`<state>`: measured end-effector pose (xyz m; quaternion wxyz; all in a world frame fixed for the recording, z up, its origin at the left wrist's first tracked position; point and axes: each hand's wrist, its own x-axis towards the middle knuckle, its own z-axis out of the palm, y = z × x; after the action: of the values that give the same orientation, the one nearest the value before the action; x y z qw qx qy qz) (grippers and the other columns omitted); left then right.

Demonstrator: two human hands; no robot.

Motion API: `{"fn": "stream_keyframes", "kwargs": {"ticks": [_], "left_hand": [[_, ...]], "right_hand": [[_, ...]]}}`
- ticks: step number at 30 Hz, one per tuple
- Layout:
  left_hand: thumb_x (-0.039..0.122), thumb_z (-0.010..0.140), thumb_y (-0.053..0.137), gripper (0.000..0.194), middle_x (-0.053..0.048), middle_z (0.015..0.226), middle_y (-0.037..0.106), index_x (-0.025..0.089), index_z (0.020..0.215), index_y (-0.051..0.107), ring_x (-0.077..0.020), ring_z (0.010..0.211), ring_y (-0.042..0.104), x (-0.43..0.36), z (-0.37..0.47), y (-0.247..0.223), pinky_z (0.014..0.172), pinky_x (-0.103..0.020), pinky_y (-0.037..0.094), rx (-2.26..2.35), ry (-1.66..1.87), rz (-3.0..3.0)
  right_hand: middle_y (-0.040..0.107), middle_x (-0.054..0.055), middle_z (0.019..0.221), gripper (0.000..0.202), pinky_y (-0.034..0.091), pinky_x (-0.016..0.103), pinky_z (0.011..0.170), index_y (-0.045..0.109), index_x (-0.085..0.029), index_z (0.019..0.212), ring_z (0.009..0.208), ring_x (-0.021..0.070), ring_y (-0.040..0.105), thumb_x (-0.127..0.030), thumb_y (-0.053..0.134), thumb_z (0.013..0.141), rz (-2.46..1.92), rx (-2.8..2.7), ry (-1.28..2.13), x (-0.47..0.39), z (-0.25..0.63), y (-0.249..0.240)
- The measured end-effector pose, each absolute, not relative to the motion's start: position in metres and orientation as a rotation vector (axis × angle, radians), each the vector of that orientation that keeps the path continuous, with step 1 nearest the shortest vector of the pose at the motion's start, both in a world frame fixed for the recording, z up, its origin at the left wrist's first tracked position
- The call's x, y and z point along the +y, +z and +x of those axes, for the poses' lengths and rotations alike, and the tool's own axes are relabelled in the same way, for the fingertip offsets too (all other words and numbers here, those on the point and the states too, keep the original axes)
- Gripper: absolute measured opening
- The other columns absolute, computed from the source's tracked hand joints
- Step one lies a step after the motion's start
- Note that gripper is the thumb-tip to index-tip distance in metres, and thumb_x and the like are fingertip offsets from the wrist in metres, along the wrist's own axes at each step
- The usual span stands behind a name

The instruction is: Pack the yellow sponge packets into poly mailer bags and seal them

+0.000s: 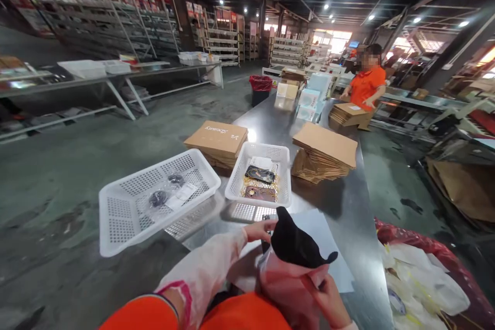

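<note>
- Bench [348, 227]: metal, under the work, running away beyond both hands' fingers.
- Co-worker [365, 87]: orange shirt, far beyond the right fingers, at a flat carton stack [348, 111].
- Long basket [106, 232]: white, perforated, left of the left fingers; holds clear packets with dark coils [158, 197].
- Red liner [475, 278]: right of the right fingers, past the bench edge, full of pale plastic.
- Brown stacks: printed stack [218, 136] beyond and left of the left fingers; plain stack [327, 147] beyond the right fingers.
- Small basket [286, 180]: white, just beyond the left fingers; holds a black phone case [261, 174], a brown phone case [261, 194] and gold chain.
- Bag [290, 278]: pale outside, black inside, between the two hands. Right hand [327, 296]: fingers closed on its side near the mouth.
- Light blue sheet [336, 255]: beside and beyond the right fingers.
- Dark narrow item [265, 245]: at the left hand [260, 230], whose fingers reach the bag's mouth; cannot tell whether they pinch anything.
</note>
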<state>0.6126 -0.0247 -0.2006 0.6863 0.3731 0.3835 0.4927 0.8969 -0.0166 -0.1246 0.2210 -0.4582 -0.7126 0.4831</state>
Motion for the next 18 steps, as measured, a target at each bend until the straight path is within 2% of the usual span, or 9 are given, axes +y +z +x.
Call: {"fn": "stream_keyframes", "kwargs": {"ticks": [4, 7, 10, 12, 14, 17, 18], "left_hand": [[0.026, 0.039, 0.090, 0.044, -0.001, 0.071, 0.067, 0.012, 0.076, 0.069, -0.0180, 0.072, 0.062, -0.012, 0.656, -0.220, 0.081, -0.035, 0.047, 0.897, 1.140, 0.685], [0.033, 0.039, 0.091, 0.046, 0.000, 0.065, 0.063, 0.012, 0.069, 0.063, -0.0159, 0.067, 0.060, -0.012, 0.655, -0.218, 0.075, -0.033, 0.047, 0.915, 1.211, 0.611], [0.052, 0.054, 0.083, 0.049, -0.001, 0.080, 0.063, 0.016, 0.072, 0.056, -0.0160, 0.082, 0.061, -0.021, 0.631, -0.210, 0.079, -0.031, 0.049, 0.920, 1.365, 0.524], [0.056, 0.064, 0.076, 0.047, -0.005, 0.099, 0.063, 0.016, 0.077, 0.054, -0.0168, 0.096, 0.060, -0.028, 0.612, -0.200, 0.083, -0.032, 0.049, 0.940, 1.453, 0.501], [0.044, 0.068, 0.077, 0.039, -0.008, 0.110, 0.061, 0.016, 0.082, 0.055, -0.0178, 0.100, 0.060, -0.029, 0.600, -0.186, 0.084, -0.032, 0.049, 0.999, 1.427, 0.588], [0.017, 0.073, 0.071, 0.022, -0.006, 0.101, 0.061, 0.014, 0.093, 0.062, -0.0146, 0.091, 0.058, -0.019, 0.602, -0.158, 0.083, -0.029, 0.049, 1.197, 1.264, 0.965], [0.011, 0.075, 0.066, 0.023, -0.005, 0.099, 0.060, 0.015, 0.097, 0.065, -0.0134, 0.089, 0.057, -0.012, 0.606, -0.147, 0.084, -0.028, 0.048, 1.268, 1.210, 1.148]], "right_hand": [[0.069, 0.007, 0.067, 0.045, 0.056, 0.036, 0.071, 0.068, -0.019, 0.069, 0.072, 0.0265, 0.065, -0.063, 0.068, 0.060, -1.322, -1.916, 1.336, -0.019, 0.904, -0.113], [0.073, 0.009, 0.078, 0.048, 0.056, 0.037, 0.078, 0.072, -0.020, 0.081, 0.087, 0.0289, 0.068, -0.065, 0.060, 0.068, -1.341, -1.872, 1.417, -0.021, 0.916, -0.110], [0.074, 0.009, 0.080, 0.047, 0.057, 0.040, 0.076, 0.073, -0.021, 0.078, 0.084, 0.0295, 0.068, -0.065, 0.060, 0.068, -1.405, -1.824, 1.401, -0.017, 0.935, -0.112], [0.074, 0.010, 0.083, 0.046, 0.057, 0.041, 0.078, 0.073, -0.022, 0.077, 0.084, 0.0301, 0.068, -0.065, 0.062, 0.065, -1.460, -1.784, 1.296, -0.012, 0.948, -0.115], [0.074, 0.010, 0.087, 0.047, 0.057, 0.042, 0.080, 0.074, -0.023, 0.079, 0.088, 0.0315, 0.068, -0.066, 0.063, 0.063, -1.497, -1.764, 1.223, -0.007, 0.956, -0.115], [0.074, 0.010, 0.084, 0.049, 0.058, 0.042, 0.078, 0.075, -0.022, 0.079, 0.086, 0.0323, 0.068, -0.067, 0.062, 0.063, -1.497, -1.820, 1.223, -0.003, 0.953, -0.110], [0.075, 0.010, 0.082, 0.049, 0.058, 0.042, 0.078, 0.076, -0.022, 0.079, 0.083, 0.0320, 0.069, -0.066, 0.062, 0.064, -1.479, -1.853, 1.239, -0.004, 0.948, -0.106]]}}
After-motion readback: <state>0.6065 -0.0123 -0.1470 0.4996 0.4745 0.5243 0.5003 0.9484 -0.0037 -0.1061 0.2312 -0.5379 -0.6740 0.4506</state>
